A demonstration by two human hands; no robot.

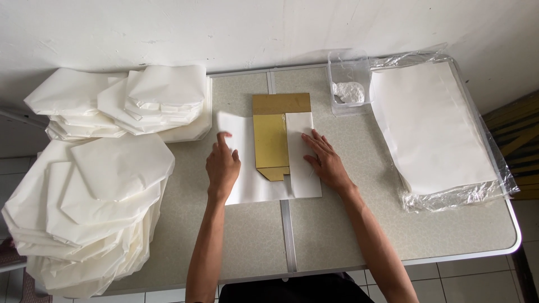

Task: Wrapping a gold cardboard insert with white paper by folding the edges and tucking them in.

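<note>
Against a white wall, the bench [247, 235] carries white paper [252, 188] around a gold template [272, 140] mid-frame; left hand [222, 168] and right hand [324, 160], flat and open, pin folds.

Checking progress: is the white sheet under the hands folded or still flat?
Partly folded: the white sheet's right side lies over the gold template, pressed by the right hand.

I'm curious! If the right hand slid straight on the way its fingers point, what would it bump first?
The right hand points up-left across the white paper, so it would probably meet the gold cardboard template first, at the folded flap's edge.
</note>
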